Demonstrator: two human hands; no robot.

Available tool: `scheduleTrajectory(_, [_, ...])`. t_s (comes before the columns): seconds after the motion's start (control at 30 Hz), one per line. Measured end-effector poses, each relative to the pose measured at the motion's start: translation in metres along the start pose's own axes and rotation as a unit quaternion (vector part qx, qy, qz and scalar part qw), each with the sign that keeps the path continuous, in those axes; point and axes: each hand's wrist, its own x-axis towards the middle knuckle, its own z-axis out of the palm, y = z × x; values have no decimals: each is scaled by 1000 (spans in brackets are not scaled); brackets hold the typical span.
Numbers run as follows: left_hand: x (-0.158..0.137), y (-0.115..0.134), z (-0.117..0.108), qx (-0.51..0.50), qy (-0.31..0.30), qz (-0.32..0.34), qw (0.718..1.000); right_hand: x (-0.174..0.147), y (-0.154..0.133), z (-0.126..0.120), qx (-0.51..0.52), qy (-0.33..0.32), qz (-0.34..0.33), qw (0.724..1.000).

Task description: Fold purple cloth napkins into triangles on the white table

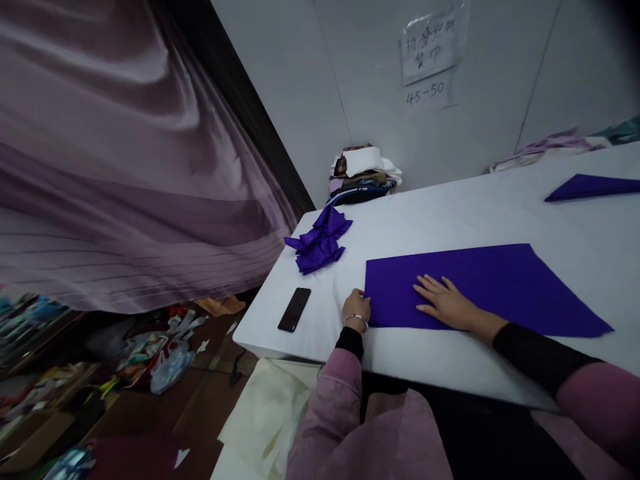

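Note:
A purple cloth napkin (pixel 490 287) lies folded on the white-covered table, its right end slanting to a point. My left hand (pixel 357 307) is at the napkin's left edge, with its fingers curled in and pinching that edge; the fingertips are partly hidden. Flat on top of the napkin rests my right hand (pixel 445 300), its fingers spread and holding nothing. Beyond my left hand lies a crumpled heap of purple cloth (pixel 320 243). A black phone (pixel 295 309) sits on the table to the left of that hand.
Another folded purple cloth (pixel 590 188) lies at the far right of the table (pixel 425 217). Folded textiles (pixel 365 175) are stacked by the wall behind. A large mauve curtain (pixel 125 167) hangs at the left, above a cluttered floor. Handwritten paper signs (pixel 429 53) are on the wall.

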Motion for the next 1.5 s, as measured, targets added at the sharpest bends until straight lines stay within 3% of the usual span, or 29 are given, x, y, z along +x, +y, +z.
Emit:
scheduleTrajectory(0.17, [2, -1, -1, 12, -5, 4, 1000, -3, 0, 14, -3, 10, -20, 1000])
scheduleTrajectory(0.43, [29, 12, -4, 26, -14, 15, 999, -4, 2, 10, -5, 0, -23, 1000])
scheduleTrajectory(0.7, [20, 11, -7, 81, 6, 40, 996, -3, 2, 11, -7, -6, -20, 1000])
scheduleTrajectory(0.87, [24, 47, 0, 94, 14, 151, 984, -3, 1, 11, -4, 2, -21, 1000])
scheduleTrajectory(1.0, [23, 78, 21, 128, -36, 283, 950, -2, -3, 8, -5, 9, -26, 1000])
scheduleTrajectory(1.13, [12, 86, 32, 159, -131, 301, 931, -2, -6, 4, -8, 9, -23, 1000])
scheduleTrajectory(1.2, [11, 90, 31, 154, -151, 313, 925, -1, -8, 2, -12, 9, -27, 1000])
scheduleTrajectory(1.33, [27, 102, 32, 158, -79, 345, 922, -2, -11, 1, -7, 6, -24, 1000])
scheduleTrajectory(1.5, [56, 102, 51, 188, -43, 284, 939, 3, -9, -12, 39, -49, 2, 998])
